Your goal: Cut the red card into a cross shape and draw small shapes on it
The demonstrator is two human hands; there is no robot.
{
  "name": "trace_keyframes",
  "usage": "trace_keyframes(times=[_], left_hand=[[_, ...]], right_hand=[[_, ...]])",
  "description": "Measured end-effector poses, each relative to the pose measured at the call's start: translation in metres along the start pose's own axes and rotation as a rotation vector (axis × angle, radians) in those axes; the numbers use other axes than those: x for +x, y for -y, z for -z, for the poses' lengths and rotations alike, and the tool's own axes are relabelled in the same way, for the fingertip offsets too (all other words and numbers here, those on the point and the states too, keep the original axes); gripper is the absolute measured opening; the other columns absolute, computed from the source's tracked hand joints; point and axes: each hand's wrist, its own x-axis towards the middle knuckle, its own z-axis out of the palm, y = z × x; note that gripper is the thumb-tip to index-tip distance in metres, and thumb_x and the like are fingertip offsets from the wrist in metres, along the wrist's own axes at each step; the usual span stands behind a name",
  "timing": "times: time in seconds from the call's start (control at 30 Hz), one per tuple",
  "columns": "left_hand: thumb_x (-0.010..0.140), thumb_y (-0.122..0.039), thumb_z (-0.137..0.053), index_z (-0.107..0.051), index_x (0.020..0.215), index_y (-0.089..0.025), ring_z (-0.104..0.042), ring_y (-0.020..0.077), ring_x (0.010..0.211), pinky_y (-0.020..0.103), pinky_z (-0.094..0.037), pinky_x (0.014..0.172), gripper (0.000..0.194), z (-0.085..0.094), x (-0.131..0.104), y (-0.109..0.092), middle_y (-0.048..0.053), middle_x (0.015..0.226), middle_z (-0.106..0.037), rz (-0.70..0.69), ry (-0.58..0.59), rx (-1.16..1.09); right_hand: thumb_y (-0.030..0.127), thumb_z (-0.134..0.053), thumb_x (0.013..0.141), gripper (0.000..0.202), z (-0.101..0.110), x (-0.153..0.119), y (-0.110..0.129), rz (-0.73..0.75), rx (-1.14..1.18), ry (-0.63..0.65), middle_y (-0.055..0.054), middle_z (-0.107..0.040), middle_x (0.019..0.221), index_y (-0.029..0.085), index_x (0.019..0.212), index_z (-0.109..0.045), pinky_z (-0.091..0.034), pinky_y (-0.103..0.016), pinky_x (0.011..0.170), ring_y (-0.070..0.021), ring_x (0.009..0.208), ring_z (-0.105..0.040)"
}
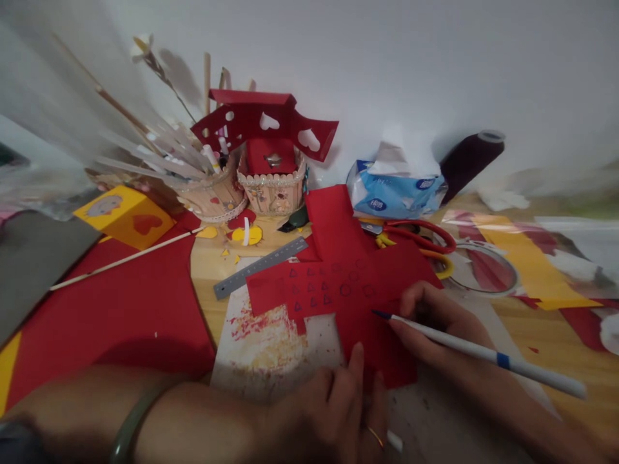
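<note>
My right hand [442, 322] grips a white marker [459, 338] with a blue band, its dark tip just over a red cross-shaped paper [377, 341]. Rows of small triangles, circles and other outlines are drawn on the paper's middle and left. My left hand [329, 409], fingers curled, rests at the paper's lower edge with a fingertip on it. A small white piece [394, 441], like a pen cap, sticks out beside its fingers, mostly hidden. Under the paper lies a stained whitish board [261, 348]. A grey ruler [261, 267] touches the board's far edge.
Behind stand a pot of markers [213, 196], a second decorated pot [273, 193] with a red cut-out, and a tissue pack [396, 193]. Red-handled scissors [425, 232] and a tape roll [483, 267] lie right. Left are a yellow box [123, 216], red sheet [126, 309] and thin stick [130, 258].
</note>
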Motion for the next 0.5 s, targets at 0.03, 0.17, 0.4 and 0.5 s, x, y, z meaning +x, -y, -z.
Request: trace_keyframes(times=[0.03,0.17,0.4,0.5], left_hand=[[0.096,-0.013,-0.048,-0.071,0.109,-0.005,-0.068,0.0158,0.062,0.022,-0.045,0.047,0.028,0.0013,0.0000,0.0008,0.021,0.100,-0.076,-0.009,0.003,0.001],[0.095,-0.012,-0.049,-0.071,0.108,-0.005,-0.069,0.0161,0.064,0.022,-0.046,0.048,0.027,0.0022,0.0006,0.0014,0.020,0.101,-0.076,-0.009,0.025,0.001],[0.095,-0.015,-0.056,-0.070,0.109,-0.006,-0.068,0.0163,0.060,0.023,-0.044,0.045,0.021,-0.0015,0.0016,-0.0029,0.020,0.100,-0.076,0.026,0.015,0.010],[0.096,-0.016,-0.056,-0.068,0.114,-0.007,-0.069,0.0165,0.063,0.023,-0.046,0.047,0.023,-0.0007,0.0007,-0.0030,0.020,0.102,-0.075,-0.008,0.043,0.015]], right_hand=[[0.027,-0.066,0.081,0.018,-0.0001,-0.0013,-0.0005,-0.006,0.006,0.002,0.004,-0.053,0.059,0.024,0.071,-0.052,-0.038,-0.022,0.043,-0.0125,0.050,-0.047],[0.025,-0.062,0.080,0.021,-0.0007,-0.0032,-0.0005,-0.002,0.012,0.020,0.006,-0.048,0.057,0.024,0.067,-0.045,-0.036,-0.021,0.044,-0.0120,0.050,-0.043],[0.034,-0.061,0.082,0.028,-0.0019,0.0030,0.0035,0.018,-0.031,-0.010,0.005,-0.048,0.052,0.023,0.060,-0.048,-0.034,-0.021,0.041,-0.0121,0.047,-0.042],[0.038,-0.058,0.088,0.028,-0.0003,0.0025,0.0021,0.015,-0.015,-0.014,0.002,-0.057,0.058,0.023,0.064,-0.056,-0.040,-0.022,0.045,-0.0142,0.052,-0.052]])
